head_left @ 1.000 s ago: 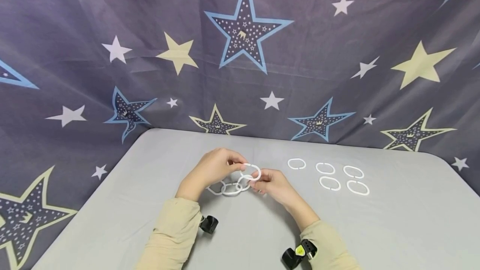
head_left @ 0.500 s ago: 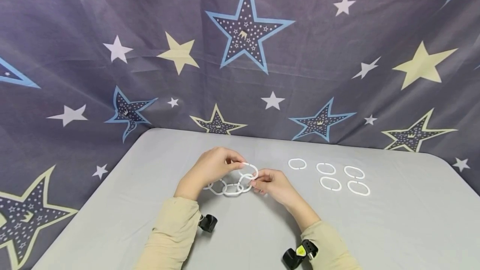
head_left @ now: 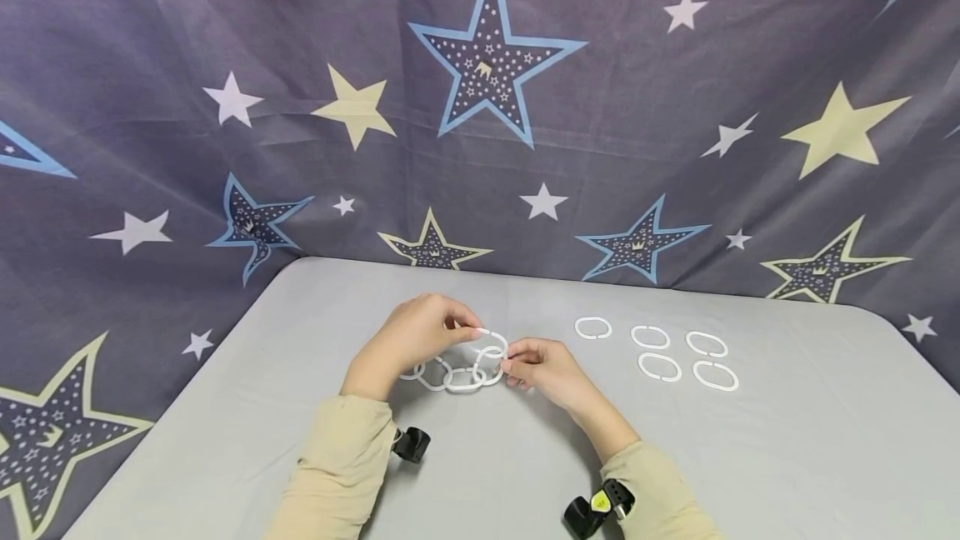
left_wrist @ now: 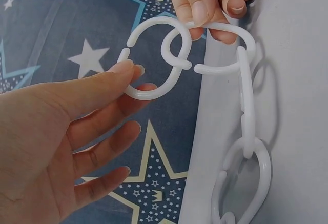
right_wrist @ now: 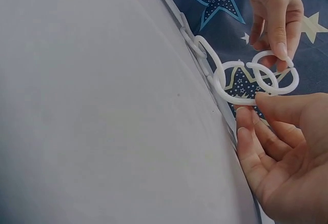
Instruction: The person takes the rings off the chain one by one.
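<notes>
Sleeves (head_left: 330, 469) of tan cloth reach in over the near side, a small black camera (head_left: 412, 445) beside the left cuff, another with a yellow label (head_left: 601, 502) beside the right. Beyond them the left hand (head_left: 423, 332) pinches the end link (left_wrist: 148, 95) of a chain (head_left: 463, 390) between thumb and forefinger, its other fingers held apart. The right hand (head_left: 546, 369) pinches the second link (left_wrist: 218, 70) with thumb and fingertips. The chain lies between the hands, its two held links raised above the table (head_left: 810, 440) — the left hand and wrist hide part of its tail in the head view. Its links are white, smooth and oval, with a narrow gap showing in the side of several; the end link and second link pass through each other. To the right, well apart from the hands, five loose links (head_left: 658, 354) lie flat on the grey table. Past its far edge hangs a dark purple-grey curtain (head_left: 615, 123) with white, yellow and blue-edged stars.
</notes>
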`<state>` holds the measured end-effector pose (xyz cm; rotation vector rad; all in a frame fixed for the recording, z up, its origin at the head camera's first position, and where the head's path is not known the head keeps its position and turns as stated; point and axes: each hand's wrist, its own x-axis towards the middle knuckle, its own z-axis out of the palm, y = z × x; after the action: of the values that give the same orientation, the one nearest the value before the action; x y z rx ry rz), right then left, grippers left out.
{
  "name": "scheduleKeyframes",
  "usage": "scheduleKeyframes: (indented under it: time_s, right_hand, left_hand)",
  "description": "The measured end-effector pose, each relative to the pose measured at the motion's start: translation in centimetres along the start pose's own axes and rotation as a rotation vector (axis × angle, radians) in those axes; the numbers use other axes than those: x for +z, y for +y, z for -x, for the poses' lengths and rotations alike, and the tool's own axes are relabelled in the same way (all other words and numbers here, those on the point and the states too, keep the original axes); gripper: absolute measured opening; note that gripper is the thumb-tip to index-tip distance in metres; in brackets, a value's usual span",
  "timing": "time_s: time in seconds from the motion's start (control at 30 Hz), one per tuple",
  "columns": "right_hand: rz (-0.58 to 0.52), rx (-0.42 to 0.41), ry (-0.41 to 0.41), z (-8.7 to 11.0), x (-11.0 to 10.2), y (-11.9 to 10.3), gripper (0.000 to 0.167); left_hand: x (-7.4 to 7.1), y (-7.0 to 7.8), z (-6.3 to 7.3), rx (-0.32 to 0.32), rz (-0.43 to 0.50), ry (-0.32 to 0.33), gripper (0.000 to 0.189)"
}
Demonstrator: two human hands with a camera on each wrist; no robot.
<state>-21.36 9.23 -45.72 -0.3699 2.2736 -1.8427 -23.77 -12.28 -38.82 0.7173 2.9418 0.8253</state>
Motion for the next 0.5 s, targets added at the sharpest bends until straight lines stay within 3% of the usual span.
scheduleKeyframes:
  time_s: [0.23, 0.5]
  right_hand:
    - [0.012, -0.003, -0.001, 0.00, 0.01, -0.09, 0.023]
    - [-0.001, -0.007, -0.009, 0.04, -0.03, 0.01, 0.023]
  left_hand:
    - [-0.11, 0.05, 0.09, -0.025, 0.001, -0.016, 0.009]
    - [-0.14, 0.23, 0.25, -0.038, 0.054, -0.079, 0.007]
